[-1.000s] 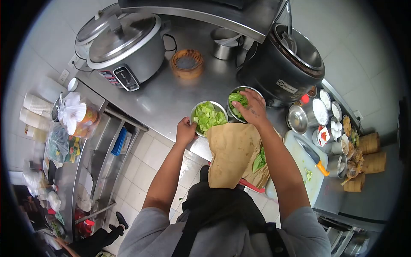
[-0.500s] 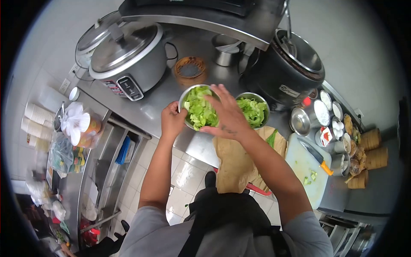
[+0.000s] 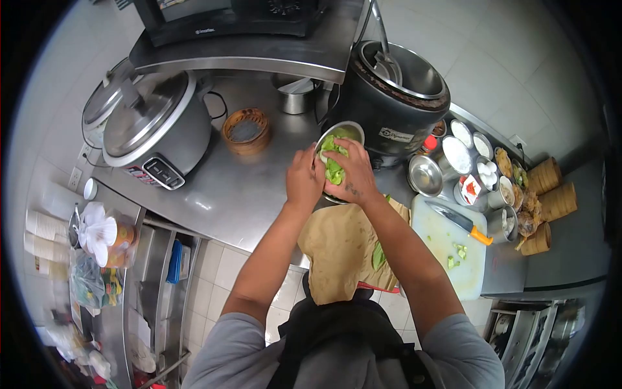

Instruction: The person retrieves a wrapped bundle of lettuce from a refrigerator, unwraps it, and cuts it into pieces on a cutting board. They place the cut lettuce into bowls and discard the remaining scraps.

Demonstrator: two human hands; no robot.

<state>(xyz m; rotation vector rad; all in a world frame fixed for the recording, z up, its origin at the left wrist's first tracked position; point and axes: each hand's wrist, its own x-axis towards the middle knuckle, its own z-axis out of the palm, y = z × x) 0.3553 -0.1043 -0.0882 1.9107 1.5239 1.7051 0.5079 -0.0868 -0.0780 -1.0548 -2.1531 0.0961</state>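
A steel bowl (image 3: 352,130) is tilted at the counter's front, its upper inside bare. Chopped lettuce (image 3: 334,170) shows in it between my two hands. My left hand (image 3: 304,179) grips the bowl's left side, fingers bent at the rim. Over the lettuce, my right hand (image 3: 353,174) curls its fingers round the leaves; its fingertips are partly hidden. Just below the hands, a bit of a second bowl's rim (image 3: 334,200) shows, mostly covered. Brown paper (image 3: 334,249) with a green leaf (image 3: 378,257) lies nearest my body.
To the right, a knife (image 3: 460,220) with an orange handle rests on a white cutting board (image 3: 447,275) with lettuce bits. Behind stand a black soup warmer (image 3: 395,107), a bamboo steamer (image 3: 246,133) and a rice cooker (image 3: 159,123). Ingredient tins (image 3: 453,155) line the right wall.
Both hands have moved right with the bowl, to where the second lettuce bowl stood. The bowl is now tilted, and my right hand has closed in on the leaves. The camera view has shifted.
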